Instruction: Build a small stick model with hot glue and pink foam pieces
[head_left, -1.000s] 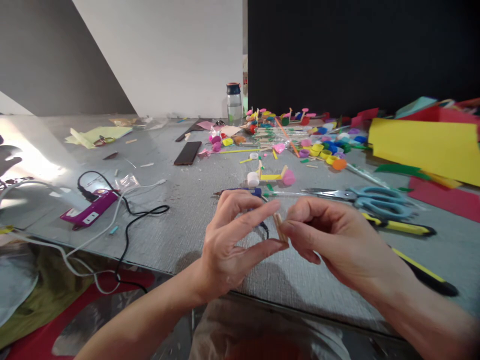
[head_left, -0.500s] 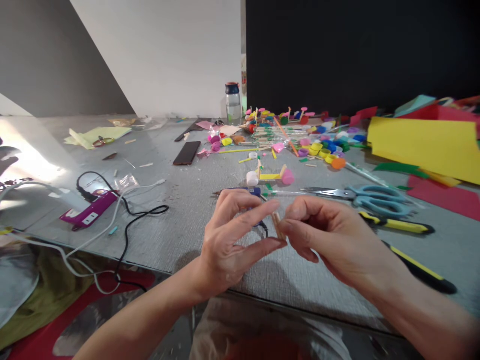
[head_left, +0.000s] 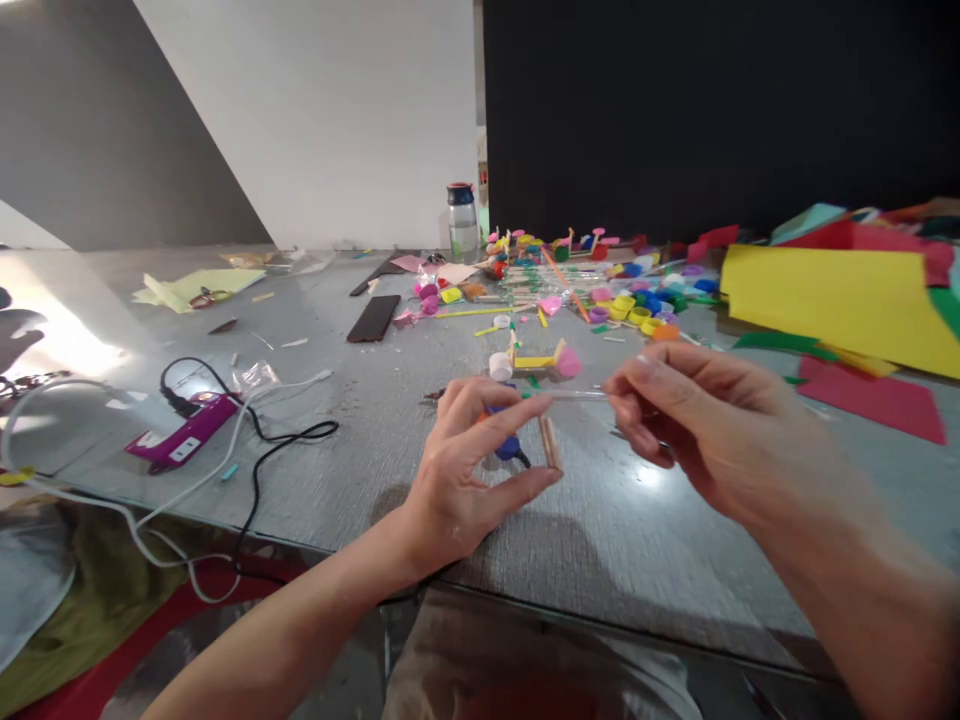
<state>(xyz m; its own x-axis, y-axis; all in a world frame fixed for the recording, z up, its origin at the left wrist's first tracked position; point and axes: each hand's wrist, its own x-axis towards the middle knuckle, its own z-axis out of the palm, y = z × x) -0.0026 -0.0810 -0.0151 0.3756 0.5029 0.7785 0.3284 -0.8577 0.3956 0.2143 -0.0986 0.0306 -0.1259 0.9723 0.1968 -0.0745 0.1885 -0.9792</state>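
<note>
Grey tabletop (head_left: 349, 480) underneath, wood sticks (head_left: 550, 443) are held near-upright between the left hand's (head_left: 454, 480) parted fingers, right hand's (head_left: 712, 415) curled ones apart, rightward, grip can't be told.

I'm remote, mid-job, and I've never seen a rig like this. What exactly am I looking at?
There is no machine here: these are a person's two bare hands. Every picture comes from one camera worn on the head, looking forward and down.

The left hand pinches small wooden sticks between thumb and finger. The right hand is at the end of a thin clear rod; I cannot tell whether it grips it.

On the grey table lie a purple power strip, a dark flat block, many small coloured pieces and a yellow sheet. A bottle stands at the back.
</note>
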